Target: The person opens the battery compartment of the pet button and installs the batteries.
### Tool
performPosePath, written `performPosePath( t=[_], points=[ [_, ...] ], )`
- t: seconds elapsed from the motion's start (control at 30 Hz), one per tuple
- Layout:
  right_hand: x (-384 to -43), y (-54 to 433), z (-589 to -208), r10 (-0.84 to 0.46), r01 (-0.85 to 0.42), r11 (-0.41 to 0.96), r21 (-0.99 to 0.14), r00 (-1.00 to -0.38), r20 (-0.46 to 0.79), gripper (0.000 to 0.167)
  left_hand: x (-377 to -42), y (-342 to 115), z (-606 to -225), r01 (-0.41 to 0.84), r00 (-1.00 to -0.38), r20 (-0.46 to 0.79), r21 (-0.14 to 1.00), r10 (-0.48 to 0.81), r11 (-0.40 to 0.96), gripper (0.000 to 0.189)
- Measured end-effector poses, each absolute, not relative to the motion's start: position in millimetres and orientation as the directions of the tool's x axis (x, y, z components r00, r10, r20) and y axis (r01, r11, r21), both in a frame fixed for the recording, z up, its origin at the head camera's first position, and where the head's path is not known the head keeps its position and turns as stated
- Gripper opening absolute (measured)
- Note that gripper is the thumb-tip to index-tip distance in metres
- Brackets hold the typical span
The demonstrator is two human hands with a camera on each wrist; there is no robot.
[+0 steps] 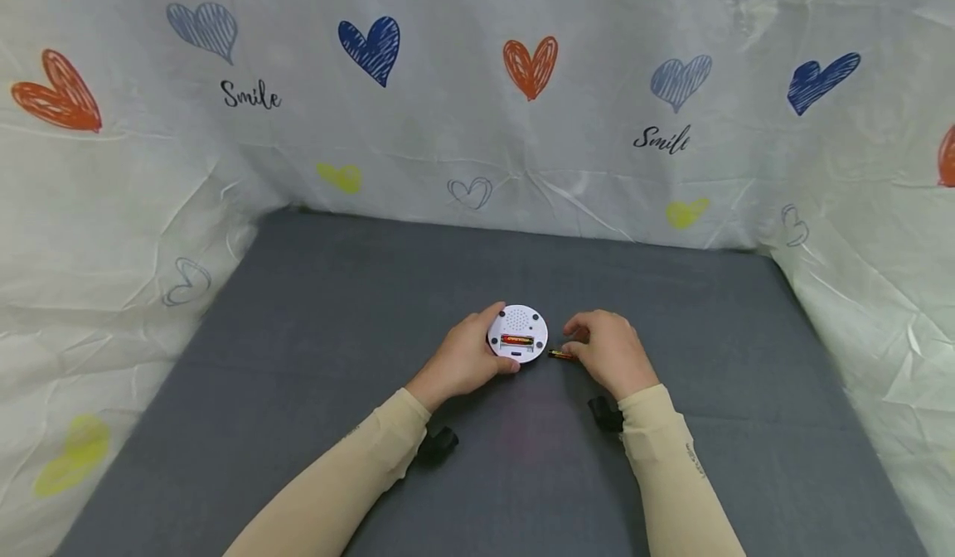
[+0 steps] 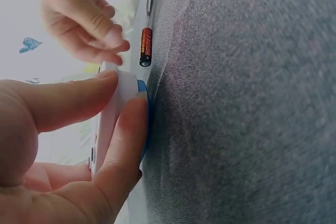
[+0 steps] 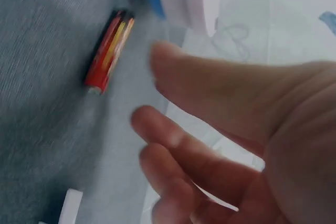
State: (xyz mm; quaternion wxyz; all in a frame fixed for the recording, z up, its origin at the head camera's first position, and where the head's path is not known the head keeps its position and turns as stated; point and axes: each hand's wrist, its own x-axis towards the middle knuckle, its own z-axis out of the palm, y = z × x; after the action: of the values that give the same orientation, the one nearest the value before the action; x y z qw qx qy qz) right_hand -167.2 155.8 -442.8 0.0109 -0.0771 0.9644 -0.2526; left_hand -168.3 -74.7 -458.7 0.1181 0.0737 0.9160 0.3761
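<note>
My left hand [image 1: 466, 354] grips a round white device [image 1: 517, 322] by its edge, the thumb on one side and fingers on the other. The device's back faces up, with speaker holes, dark feet and an uncovered battery slot holding one red-and-black battery [image 1: 516, 341]. Its lower side shows a blue rim [image 2: 144, 129] close over the cloth. A loose battery [image 3: 109, 51] of the same kind lies on the cloth right beside the device. Over it hovers my right hand [image 1: 608, 350], fingers loosely bent, with a gap between thumb and forefinger and nothing held.
A small white plastic piece [image 3: 71, 208] lies on the grey cloth [image 1: 373, 292] near the right hand. White fabric [image 1: 448, 126] printed with hearts rises behind and at both sides. Black wrist cameras [image 1: 437, 447] sit under the beige sleeves [image 1: 328, 474].
</note>
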Motion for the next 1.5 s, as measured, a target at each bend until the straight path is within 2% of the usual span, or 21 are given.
performPosePath(
  t=[0.17, 0.43, 0.57, 0.73, 1.03, 1.23, 1.5],
  points=[
    [-172, 154, -448, -0.195, -0.158, 0.87, -0.467, -0.98, -0.032, 0.008, -169, -78, -460, 0.045, -0.962, -0.159, 0.708, 0.22, 0.705, 0.099],
    [-174, 146, -457, -0.182, -0.144, 0.891, -0.43, -0.982, -0.047, 0.01, -169, -78, -461, 0.037, -0.963, -0.158, 0.722, 0.217, 0.691, 0.1],
    [-171, 151, -455, -0.156, -0.161, 0.901, -0.404, -0.987, 0.044, 0.006, -170, -76, -462, 0.04, -0.962, -0.159, 0.72, 0.221, 0.693, 0.099],
    [-163, 151, -447, -0.136, -0.212, 0.88, -0.426, -0.97, 0.202, 0.007, -169, -73, -462, 0.053, -0.958, -0.155, 0.731, 0.241, 0.681, 0.099],
    [-152, 118, -452, -0.334, -0.479, 0.756, -0.445, -0.868, 0.368, 0.012, -163, -77, -464, 0.053, -0.957, -0.156, 0.736, 0.246, 0.674, 0.097],
    [-152, 106, -458, -0.383, -0.553, 0.719, -0.421, -0.821, 0.423, 0.011, -162, -78, -461, 0.076, -0.958, -0.132, 0.742, 0.255, 0.666, 0.098],
    [-153, 101, -465, -0.398, -0.567, 0.7, -0.434, -0.815, 0.422, 0.009, -162, -80, -459, 0.092, -0.958, -0.117, 0.739, 0.261, 0.667, 0.099]
  ],
)
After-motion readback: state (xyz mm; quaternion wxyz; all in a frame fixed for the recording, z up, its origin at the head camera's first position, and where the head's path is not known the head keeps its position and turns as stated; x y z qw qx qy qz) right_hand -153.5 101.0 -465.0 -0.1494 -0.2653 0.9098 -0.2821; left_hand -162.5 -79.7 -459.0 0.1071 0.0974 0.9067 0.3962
